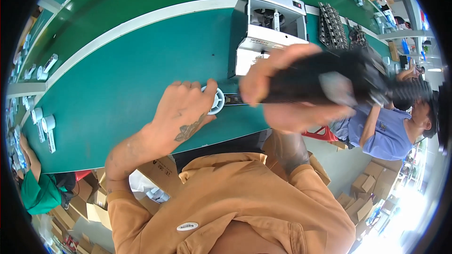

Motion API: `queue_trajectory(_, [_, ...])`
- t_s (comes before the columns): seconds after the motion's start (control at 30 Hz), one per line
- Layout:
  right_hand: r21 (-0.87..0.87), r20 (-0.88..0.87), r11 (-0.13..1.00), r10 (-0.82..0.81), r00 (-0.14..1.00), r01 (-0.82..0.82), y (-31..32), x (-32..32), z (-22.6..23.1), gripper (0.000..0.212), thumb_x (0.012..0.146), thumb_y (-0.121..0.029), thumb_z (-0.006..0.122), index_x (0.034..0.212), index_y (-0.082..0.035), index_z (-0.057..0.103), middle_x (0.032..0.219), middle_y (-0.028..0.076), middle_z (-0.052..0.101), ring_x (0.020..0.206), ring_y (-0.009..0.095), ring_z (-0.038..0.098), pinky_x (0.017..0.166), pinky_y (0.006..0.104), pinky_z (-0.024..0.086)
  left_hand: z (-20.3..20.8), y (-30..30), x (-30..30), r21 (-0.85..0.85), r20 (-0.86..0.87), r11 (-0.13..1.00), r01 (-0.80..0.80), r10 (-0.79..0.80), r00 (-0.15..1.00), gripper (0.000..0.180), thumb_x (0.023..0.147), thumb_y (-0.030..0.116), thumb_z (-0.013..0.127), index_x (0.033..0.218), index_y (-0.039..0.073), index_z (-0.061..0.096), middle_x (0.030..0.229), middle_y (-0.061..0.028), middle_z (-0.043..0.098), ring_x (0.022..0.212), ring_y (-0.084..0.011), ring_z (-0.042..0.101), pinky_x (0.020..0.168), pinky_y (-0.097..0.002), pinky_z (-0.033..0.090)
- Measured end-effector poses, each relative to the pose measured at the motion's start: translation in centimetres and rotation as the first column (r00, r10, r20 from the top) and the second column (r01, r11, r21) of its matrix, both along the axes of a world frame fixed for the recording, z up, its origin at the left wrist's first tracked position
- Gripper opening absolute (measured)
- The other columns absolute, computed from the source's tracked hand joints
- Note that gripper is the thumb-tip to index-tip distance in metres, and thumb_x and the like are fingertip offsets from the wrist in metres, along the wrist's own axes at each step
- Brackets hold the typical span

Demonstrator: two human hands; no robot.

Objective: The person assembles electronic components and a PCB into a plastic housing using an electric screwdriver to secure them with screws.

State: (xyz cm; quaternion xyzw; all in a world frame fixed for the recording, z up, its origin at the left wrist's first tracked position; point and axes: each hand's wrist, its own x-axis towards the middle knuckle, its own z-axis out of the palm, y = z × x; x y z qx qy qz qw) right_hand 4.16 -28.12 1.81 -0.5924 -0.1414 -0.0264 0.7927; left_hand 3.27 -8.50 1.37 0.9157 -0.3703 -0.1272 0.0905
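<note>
While my left hand (184, 109) is clamping the white round part (219, 101) over the green bench (141, 66), near the view's centre, I am gripping a blurred black tool (303, 82) in my right hand (293, 116) at that part's three o'clock; a silver machine (272, 34) is standing at one o'clock.

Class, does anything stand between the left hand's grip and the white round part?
Nothing visible does: the left hand's grip is directly on the white round part. The black tool, in the right hand's grip, lies to its right.
</note>
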Motion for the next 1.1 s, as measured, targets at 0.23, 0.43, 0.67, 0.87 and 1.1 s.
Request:
queue_trajectory(0.23, [0.276,0.398,0.936,-0.318,0.861,0.218,-4.5,0.9,5.4,0.108,0.077,-0.093,0.028,0.131,-0.001,0.045,0.065,0.009,0.052,0.043,0.019,0.049,0.037,0.0344,0.042,0.1,-0.2,0.1,-0.011,0.027,1.0,0.016,-0.016,0.999,0.046,0.074,0.027,0.083,0.101,0.001,0.057,0.073,-0.009,0.063,0.074,-0.0246,0.065,0.067,-0.034,0.049])
queue_trajectory(0.43, [-0.175,0.217,0.829,-0.493,0.842,0.531,-1.5,2.6,3.6,0.105,0.075,-0.094,0.028,0.12,-0.001,0.047,0.057,0.01,0.047,0.039,0.021,0.044,0.037,0.0344,0.04,0.0,-0.1,-0.1,0.017,0.022,1.0,-0.011,0.01,1.0,0.047,0.074,0.028,0.083,0.102,0.0,0.058,0.074,-0.0094,0.063,0.074,-0.0244,0.065,0.068,-0.0339,0.049])
queue_trajectory(0.67, [0.139,0.138,0.932,-0.352,0.926,0.334,-2.1,-0.5,2.2,0.102,0.074,-0.094,0.033,0.128,-0.008,0.046,0.064,0.009,0.048,0.044,0.018,0.045,0.038,0.032,0.039,-0.6,0.1,0.2,-0.019,0.01,1.0,-0.016,0.016,1.0,0.05,0.073,0.026,0.083,0.107,0.002,0.055,0.074,-0.0093,0.06,0.074,-0.0271,0.063,0.064,-0.0364,0.049])
queue_trajectory(0.87, [0.295,0.178,0.946,-0.19,0.966,0.132,0.2,-1.8,1.1,0.107,0.075,-0.093,0.036,0.137,-0.006,0.038,0.066,0.011,0.051,0.044,0.02,0.047,0.039,0.0334,0.04,-0.3,0.3,0.1,-0.003,-0.008,1.0,-0.007,0.007,1.0,0.04,0.077,0.022,0.08,0.102,0.0,0.057,0.074,-0.0087,0.062,0.074,-0.0228,0.065,0.067,-0.0327,0.048])
queue_trajectory(1.1, [0.248,0.093,0.961,-0.146,0.985,0.119,1.7,-1.2,-0.8,0.108,0.073,-0.093,0.037,0.132,-0.004,0.037,0.065,0.012,0.052,0.043,0.021,0.046,0.041,0.0343,0.042,-0.6,0.0,0.1,-0.034,0.003,0.999,-0.012,0.012,1.0,0.04,0.078,0.022,0.079,0.103,0.0,0.057,0.074,-0.0082,0.063,0.075,-0.023,0.066,0.067,-0.0331,0.048])
